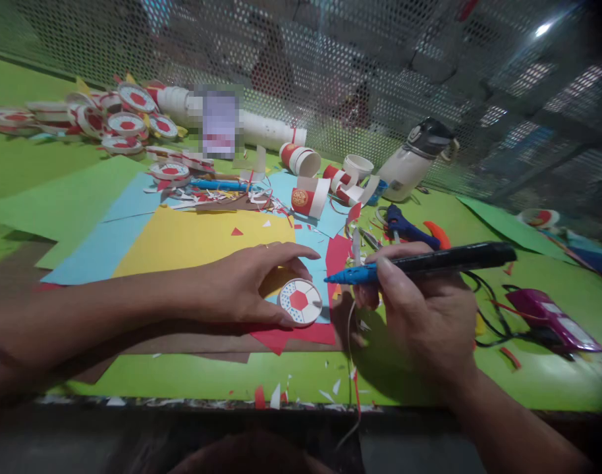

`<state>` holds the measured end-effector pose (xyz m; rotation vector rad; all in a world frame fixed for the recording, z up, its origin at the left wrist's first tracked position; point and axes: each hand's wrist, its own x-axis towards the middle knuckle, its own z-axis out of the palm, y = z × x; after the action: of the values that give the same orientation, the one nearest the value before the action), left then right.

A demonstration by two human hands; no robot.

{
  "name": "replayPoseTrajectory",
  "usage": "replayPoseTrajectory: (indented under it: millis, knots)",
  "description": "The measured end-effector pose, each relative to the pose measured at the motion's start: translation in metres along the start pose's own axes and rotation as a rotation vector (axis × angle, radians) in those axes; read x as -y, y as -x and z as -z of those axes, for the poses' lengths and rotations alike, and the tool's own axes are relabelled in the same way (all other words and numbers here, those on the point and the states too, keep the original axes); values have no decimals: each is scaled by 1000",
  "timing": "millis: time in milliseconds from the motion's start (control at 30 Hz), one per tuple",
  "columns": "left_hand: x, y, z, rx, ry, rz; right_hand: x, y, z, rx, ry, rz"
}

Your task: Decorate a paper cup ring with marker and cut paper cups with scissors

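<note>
A round paper disc [309, 293] bears a red centre shape, with blue dots in its left sections and plain white ones on the right. My left hand [246, 283] curves around it from the left, thumb at its lower edge and fingers by its upper edge. In my right hand [422, 309] is a black marker pen [449, 259] with a blue tip end, lying almost level. Its tip points left, just right of the disc and apart from it. Under the disc lie sheets of coloured paper, among them a yellow sheet [197, 234].
Similar finished-looking discs [126, 124] are piled at the back left. Cut paper cups [311, 197] and a bottle [412, 161] stand farther back. A blue glue gun [404, 224] and a purple device [552, 316] lie right. Paper scraps litter the green table [182, 375].
</note>
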<state>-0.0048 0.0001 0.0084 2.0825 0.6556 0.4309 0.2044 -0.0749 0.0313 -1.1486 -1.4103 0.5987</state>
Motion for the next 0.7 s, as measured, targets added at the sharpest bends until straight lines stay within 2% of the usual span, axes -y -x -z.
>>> replayPoseTrajectory:
  millis: [167, 333, 700]
  knots:
    - [-1, 0, -1, -37, -8, 12, -4, 2, -8, -16, 164, 24]
    - [-2, 0, -2, -48, -23, 18, -12, 3, -12, 86, 235, 77]
    - [-2, -1, -2, -64, -215, -66, -10, 2, -16, 201, 182, 48]
